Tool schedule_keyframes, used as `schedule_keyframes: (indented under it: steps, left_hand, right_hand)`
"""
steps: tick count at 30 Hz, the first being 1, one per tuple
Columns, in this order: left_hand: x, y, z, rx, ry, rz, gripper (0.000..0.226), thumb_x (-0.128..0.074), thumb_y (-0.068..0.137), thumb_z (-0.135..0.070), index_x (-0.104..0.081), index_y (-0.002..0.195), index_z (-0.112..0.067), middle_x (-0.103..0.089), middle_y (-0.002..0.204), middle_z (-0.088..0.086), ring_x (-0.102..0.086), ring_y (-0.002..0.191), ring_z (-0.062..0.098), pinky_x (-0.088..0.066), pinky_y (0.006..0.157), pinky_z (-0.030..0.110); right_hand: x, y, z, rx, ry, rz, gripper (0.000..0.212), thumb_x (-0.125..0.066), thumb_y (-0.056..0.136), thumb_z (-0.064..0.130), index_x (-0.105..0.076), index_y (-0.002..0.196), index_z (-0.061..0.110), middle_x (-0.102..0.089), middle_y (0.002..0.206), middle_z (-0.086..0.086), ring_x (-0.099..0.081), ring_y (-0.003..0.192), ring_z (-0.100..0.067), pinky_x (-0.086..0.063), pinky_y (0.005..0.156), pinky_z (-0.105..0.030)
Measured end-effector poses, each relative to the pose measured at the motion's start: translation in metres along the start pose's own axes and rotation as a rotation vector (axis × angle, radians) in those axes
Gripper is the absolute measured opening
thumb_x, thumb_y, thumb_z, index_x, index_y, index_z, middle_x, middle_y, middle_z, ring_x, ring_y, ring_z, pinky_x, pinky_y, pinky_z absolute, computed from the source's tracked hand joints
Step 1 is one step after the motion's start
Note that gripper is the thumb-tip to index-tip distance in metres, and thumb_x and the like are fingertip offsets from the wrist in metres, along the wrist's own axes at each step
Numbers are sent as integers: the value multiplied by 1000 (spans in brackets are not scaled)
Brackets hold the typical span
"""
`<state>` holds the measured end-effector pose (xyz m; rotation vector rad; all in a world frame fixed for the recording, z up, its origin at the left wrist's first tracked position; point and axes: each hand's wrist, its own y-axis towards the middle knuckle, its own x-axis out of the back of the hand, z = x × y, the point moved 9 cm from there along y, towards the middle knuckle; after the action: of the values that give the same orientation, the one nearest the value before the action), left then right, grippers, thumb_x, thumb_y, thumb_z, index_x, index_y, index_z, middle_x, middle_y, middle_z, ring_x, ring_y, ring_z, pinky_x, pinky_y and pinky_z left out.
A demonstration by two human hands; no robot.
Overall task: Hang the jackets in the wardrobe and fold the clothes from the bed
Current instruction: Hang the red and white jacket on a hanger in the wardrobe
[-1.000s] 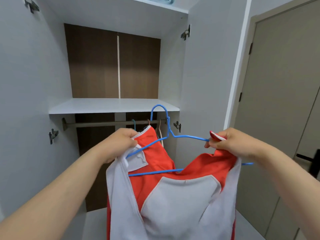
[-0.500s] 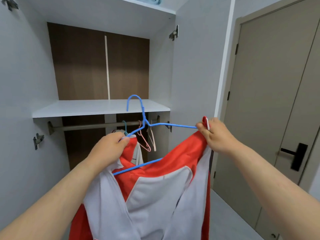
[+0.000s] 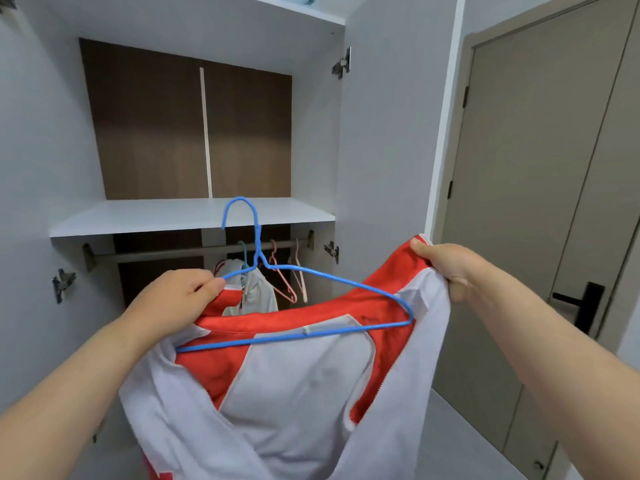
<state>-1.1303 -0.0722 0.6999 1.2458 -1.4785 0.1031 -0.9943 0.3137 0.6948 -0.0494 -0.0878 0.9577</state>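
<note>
Left hand [image 3: 173,299]: fingers curled tight, thumb pressed against them, pinching the red collar edge of the jacket [image 3: 294,386] just where the left arm of the hanger [image 3: 257,237] runs in; whether the wire itself is in the pinch cannot be told.
Right hand [image 3: 446,265]: closed round the jacket's other front edge, thumb on top, lifting that corner higher than the left one; apart from the hanger.
Jacket: held up between both hands in front of the open wardrobe [image 3: 381,133], below its shelf [image 3: 156,216]; front open towards the person, white lining showing, red at collar and shoulders; its body drops out of the bottom of the view.
Hanger: blue wire, inside the jacket's neck; hook upright, its opening to the left, its top in front of the shelf edge and not on the rail [image 3: 166,253].
Hanger axis: left to right across the view; the right tip sits inside the right shoulder, the bottom bar slants up towards the right.
On the rail: a white garment [image 3: 252,289] and bare pink hangers [image 3: 287,289] just beside it, behind the blue hanger.
Right of the wardrobe: a closed door [image 3: 536,202].
</note>
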Motion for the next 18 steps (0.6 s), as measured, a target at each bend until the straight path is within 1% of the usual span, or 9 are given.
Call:
schedule_keyframes:
  steps: [2, 4, 8, 10, 13, 15, 16, 17, 18]
  left_hand:
    - [-4, 1, -3, 19, 65, 5, 44, -50, 98, -37, -50, 59, -18, -56, 61, -3, -54, 65, 18, -42, 64, 35]
    - [-8, 2, -13, 30, 49, 17, 44, -48, 98, -39, -50, 59, -19, -56, 62, -1, -54, 64, 18, -41, 62, 35]
    - [-12, 8, -38, 20, -67, 1, 46, -51, 99, -35, -46, 57, -16, -51, 61, 3, -48, 59, 18, -36, 58, 35]
    - [-16, 10, -49, 20, -69, -3, 45, -51, 98, -37, -51, 61, -13, -54, 63, 2, -50, 61, 18, -38, 58, 35]
    - [-18, 13, -58, 40, -25, -44, 41, -49, 98, -43, -59, 69, -15, -59, 68, 1, -57, 66, 19, -47, 61, 38]
    - [-13, 13, -54, 84, -14, -74, 38, -48, 99, -45, -60, 73, -19, -62, 70, 0, -59, 69, 17, -51, 64, 40]
    - [-12, 13, -51, 99, -16, -81, 36, -47, 99, -45, -60, 75, -21, -62, 72, -1, -60, 69, 16, -52, 65, 40]
    - [-10, 12, -48, 105, -21, -86, 34, -48, 99, -46, -59, 76, -23, -63, 72, -3, -60, 69, 16, -54, 65, 40]
    - [-8, 11, -47, 104, -21, -90, 32, -48, 98, -46, -59, 77, -25, -63, 73, -4, -60, 69, 15, -55, 65, 39]
  right_hand:
    - [-10, 0, 10, 29, 68, 28, 20, -59, 100, 21, -61, 94, 2, -71, 69, -12, -70, 56, -22, -59, 50, -35]
    - [-23, -1, 20, 91, 109, 30, 16, -56, 101, 18, -59, 92, 5, -69, 72, -12, -66, 59, -22, -59, 58, -35]
    - [-56, -21, 44, 281, 39, 30, 31, -52, 102, 18, -52, 71, 14, -57, 51, -1, -56, 44, -15, -49, 56, -27]
    - [-73, -36, 49, 366, 10, 37, 35, -52, 101, 19, -52, 67, 14, -55, 49, 2, -55, 46, -14, -48, 58, -26]
    - [-104, -53, 46, 423, -3, 175, 33, -53, 102, 29, -64, 83, 3, -60, 69, -9, -58, 65, -20, -48, 70, -34]
    - [-115, -62, 39, 399, -43, 287, 44, -46, 103, 41, -69, 99, 3, -66, 80, -11, -59, 63, -19, -49, 64, -30]
    - [-112, -65, 40, 432, -91, 288, 45, -42, 104, 43, -70, 105, 8, -71, 89, -8, -60, 62, -13, -48, 61, -27]
    - [-103, -65, 43, 531, -204, 220, 41, -42, 104, 42, -71, 111, 14, -72, 100, -5, -61, 67, -5, -49, 64, -24]
    - [-91, -67, 52, 685, -417, 77, 35, -46, 103, 40, -71, 115, 18, -69, 113, -1, -61, 80, 1, -50, 77, -23]
